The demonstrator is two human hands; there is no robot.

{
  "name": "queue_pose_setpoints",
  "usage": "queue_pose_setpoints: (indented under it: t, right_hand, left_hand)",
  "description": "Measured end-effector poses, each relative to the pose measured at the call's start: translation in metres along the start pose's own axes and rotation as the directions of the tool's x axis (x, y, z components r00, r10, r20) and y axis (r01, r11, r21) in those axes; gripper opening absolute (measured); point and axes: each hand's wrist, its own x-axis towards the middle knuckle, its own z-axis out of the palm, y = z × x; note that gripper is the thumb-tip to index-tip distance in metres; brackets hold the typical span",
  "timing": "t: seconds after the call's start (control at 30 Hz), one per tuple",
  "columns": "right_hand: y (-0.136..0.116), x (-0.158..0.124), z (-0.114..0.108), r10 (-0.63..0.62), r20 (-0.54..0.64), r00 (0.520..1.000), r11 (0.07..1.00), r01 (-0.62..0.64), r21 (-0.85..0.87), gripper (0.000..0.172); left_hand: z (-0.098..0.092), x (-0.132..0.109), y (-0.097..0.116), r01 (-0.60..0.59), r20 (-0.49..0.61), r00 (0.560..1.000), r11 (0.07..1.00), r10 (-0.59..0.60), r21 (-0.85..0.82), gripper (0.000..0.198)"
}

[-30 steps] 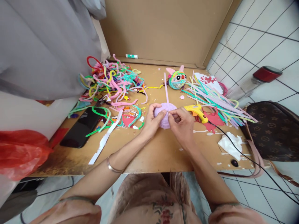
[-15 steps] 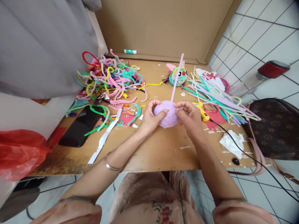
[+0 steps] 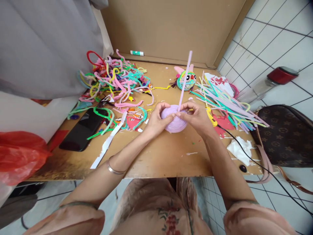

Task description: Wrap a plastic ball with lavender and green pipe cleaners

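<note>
A lilac ball wound in rows of pipe cleaner is held between my hands above the desk. My left hand grips its left side, thumb across the front. My right hand is closed on the upper right side, thumb pressed on the surface near the left thumb. From the top between the hands a straight lilac pipe cleaner sticks up, its lower end near my right fingertips. Behind it sits a small multicoloured animal head with pink ears and a red nose.
A tangle of pipe cleaners covers the back left, with a black phone in front. Straight pipe cleaners lie at right beside a yellow glue gun, its cord trailing off. A brown handbag stands by the right edge.
My right hand has shifted left and its thumb has come onto the front of the ball. The upright pipe cleaner stands slightly higher in view. My left hand keeps its grip.
</note>
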Motion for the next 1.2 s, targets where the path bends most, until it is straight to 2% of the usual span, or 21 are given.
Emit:
queue_pose_setpoints:
  t: [0.17, 0.37, 0.5, 0.67, 0.73, 0.87, 0.97, 1.1, 1.2]
  right_hand:
    - [0.002, 0.002, -0.003, 0.034, 0.042, 0.999, 0.999, -0.035, 0.029, 0.035]
    - [-0.006, 0.004, -0.005, 0.083, 0.113, 0.990, 0.994, -0.090, 0.063, 0.034]
    - [-0.008, 0.006, -0.007, 0.099, 0.127, 0.987, 0.994, -0.104, 0.027, 0.032]
    - [-0.005, 0.005, -0.007, 0.114, 0.064, 0.991, 0.989, -0.107, -0.104, 0.021]
    - [-0.004, 0.003, -0.007, 0.122, 0.032, 0.992, 0.984, -0.116, -0.134, 0.018]
    - [-0.004, -0.003, -0.003, 0.157, -0.035, 0.987, 0.975, -0.160, -0.154, 0.017]
    - [-0.004, -0.006, 0.003, 0.146, -0.113, 0.983, 0.974, -0.163, -0.157, 0.016]
    - [-0.005, -0.010, 0.010, 0.136, -0.217, 0.967, 0.978, -0.166, -0.126, 0.016]
    - [-0.005, -0.013, 0.013, 0.119, -0.245, 0.962, 0.983, -0.149, -0.108, 0.015]
  left_hand:
    - [-0.007, 0.012, 0.007, 0.076, 0.120, 0.990, 0.996, -0.069, -0.049, 0.039]
    - [-0.015, 0.023, 0.020, 0.149, 0.284, 0.950, 0.988, -0.133, -0.033, 0.042]
    - [-0.018, 0.026, 0.022, 0.134, 0.330, 0.936, 0.991, -0.122, -0.013, 0.041]
    - [-0.017, 0.027, 0.017, 0.114, 0.340, 0.934, 0.993, -0.114, 0.021, 0.042]
    - [-0.017, 0.025, 0.015, 0.078, 0.310, 0.946, 0.995, -0.095, 0.067, 0.043]
    - [-0.013, 0.013, 0.013, -0.036, 0.156, 0.988, 0.973, 0.000, 0.226, 0.040]
    - [-0.002, 0.001, 0.010, -0.032, 0.034, 0.999, 0.961, 0.023, 0.275, 0.036]
    - [0.018, -0.012, 0.003, 0.132, -0.119, 0.985, 0.991, -0.127, 0.035, 0.045]
    - [0.026, -0.017, -0.001, 0.145, -0.159, 0.974, 0.984, -0.160, -0.101, 0.053]
